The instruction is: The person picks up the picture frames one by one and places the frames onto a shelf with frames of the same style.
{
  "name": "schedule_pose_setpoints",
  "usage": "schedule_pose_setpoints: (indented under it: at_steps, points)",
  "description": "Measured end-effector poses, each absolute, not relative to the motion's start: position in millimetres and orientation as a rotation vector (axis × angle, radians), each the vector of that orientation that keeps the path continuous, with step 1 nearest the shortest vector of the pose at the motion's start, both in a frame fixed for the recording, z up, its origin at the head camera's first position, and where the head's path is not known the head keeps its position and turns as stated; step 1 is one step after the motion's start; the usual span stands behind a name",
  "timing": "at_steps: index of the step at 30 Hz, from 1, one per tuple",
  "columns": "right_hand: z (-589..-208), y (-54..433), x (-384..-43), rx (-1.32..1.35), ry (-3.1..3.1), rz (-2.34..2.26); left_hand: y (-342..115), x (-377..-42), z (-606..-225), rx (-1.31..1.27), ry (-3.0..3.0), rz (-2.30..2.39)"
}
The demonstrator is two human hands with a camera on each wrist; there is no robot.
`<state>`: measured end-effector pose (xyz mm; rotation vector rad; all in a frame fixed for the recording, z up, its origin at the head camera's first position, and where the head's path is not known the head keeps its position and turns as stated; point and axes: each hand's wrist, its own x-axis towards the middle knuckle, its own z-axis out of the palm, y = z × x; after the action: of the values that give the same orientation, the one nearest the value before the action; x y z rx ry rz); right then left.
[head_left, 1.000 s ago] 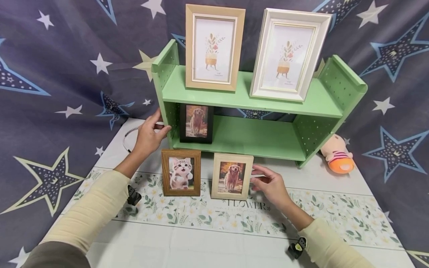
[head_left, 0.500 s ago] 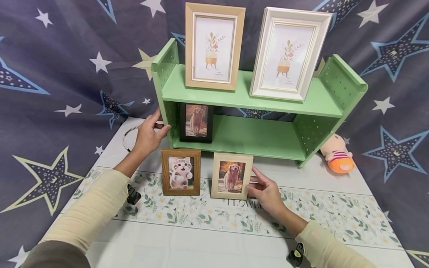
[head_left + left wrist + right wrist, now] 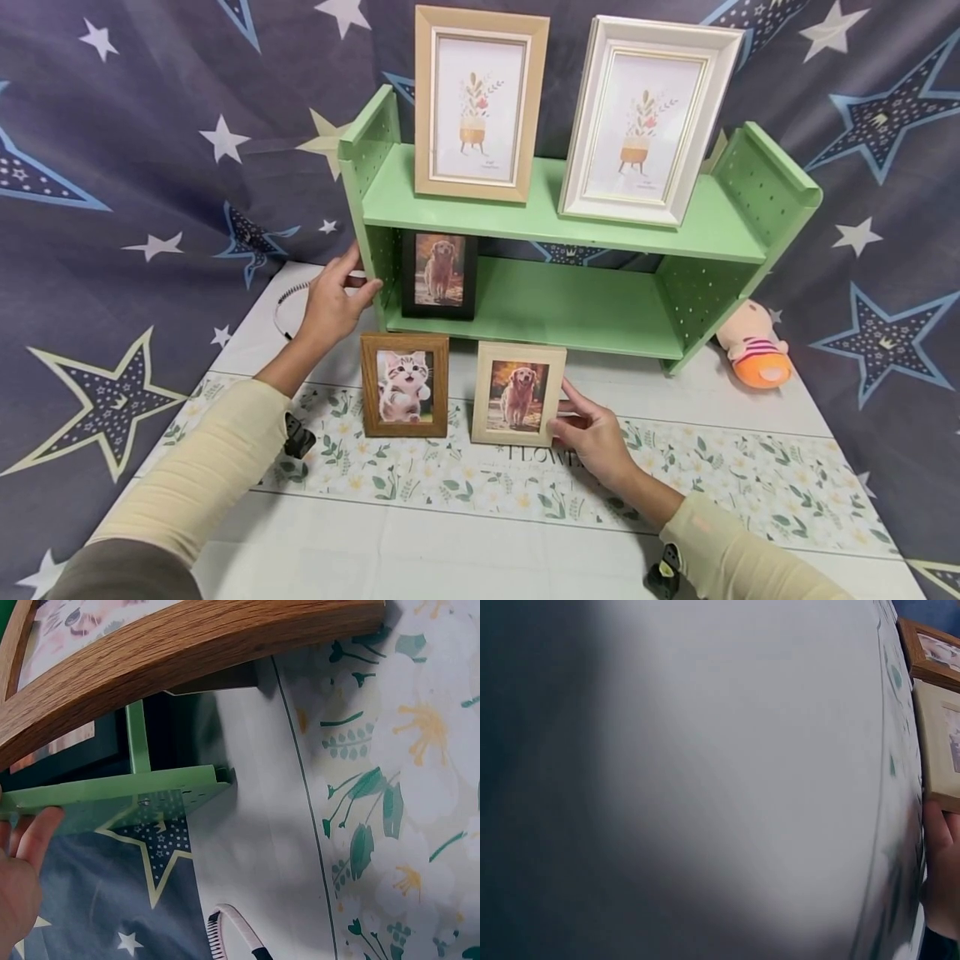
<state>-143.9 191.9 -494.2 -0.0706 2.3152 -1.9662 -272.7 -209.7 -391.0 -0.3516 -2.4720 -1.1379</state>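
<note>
My right hand (image 3: 600, 442) pinches the right edge of a pale wood picture frame (image 3: 480, 400) with a dog photo, thumb near the front and fingers at the side and behind. In the right wrist view this frame (image 3: 934, 742) stands at the right edge, fingers touching its end. My left hand (image 3: 336, 300) rests its fingertips against the outer left side of a green two-tier shelf (image 3: 577, 308); the left wrist view shows the fingers (image 3: 37, 836) on that panel. A brown wood frame (image 3: 367, 387) with a kitten photo stands upright left of the pale frame.
On the upper tier stand a tan frame (image 3: 537, 108) and a white frame (image 3: 581, 125) with plant prints. A black frame (image 3: 408, 275) sits on the lower tier. A headband (image 3: 279, 312) lies left of the shelf, a plush toy (image 3: 753, 350) right. A flower-print strip (image 3: 712, 467) crosses the table.
My right hand has moved left from beside the pale wood picture frame and taken hold of its right edge. The left hand has stayed at the shelf's side.
</note>
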Motion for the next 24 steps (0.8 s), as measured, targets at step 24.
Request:
schedule_pose_setpoints:
  at_steps: [24]
  points:
    - [-494.7, 186.5, -140.2, 0.052, 2.228, -2.122, -209.9, -272.4, -390.8, -0.355, -2.474, -1.124]
